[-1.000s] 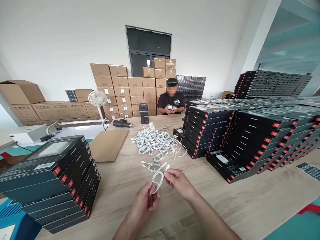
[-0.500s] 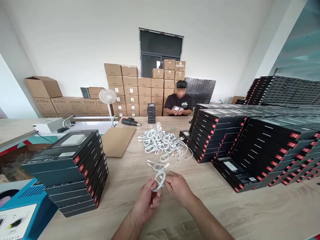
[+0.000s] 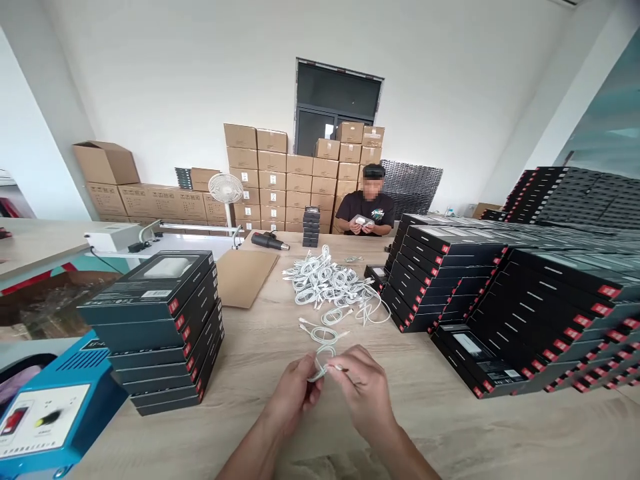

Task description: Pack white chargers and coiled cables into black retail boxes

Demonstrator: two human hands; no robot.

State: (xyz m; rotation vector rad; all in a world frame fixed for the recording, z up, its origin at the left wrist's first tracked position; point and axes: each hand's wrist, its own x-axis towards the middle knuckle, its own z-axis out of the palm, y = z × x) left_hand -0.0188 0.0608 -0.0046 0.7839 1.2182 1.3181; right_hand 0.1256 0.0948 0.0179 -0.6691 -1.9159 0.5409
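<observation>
A coiled white cable is held between both hands above the wooden table. My left hand is closed around the left side of the coil. Pinched in the fingers of my right hand is one end of the same cable, at the coil's right side. Just beyond the hands lie two loose white coils, and behind them is a tangled pile of white cables.
Stacked black boxes stand at left, beside a blue machine. Many more black boxes fill the right. Behind the pile are cardboard, a heat gun and a person holding a small package.
My right hand has turned and now pinches a cable end nearer the coil. The view has swung slightly left, shifting the surroundings rightward.
</observation>
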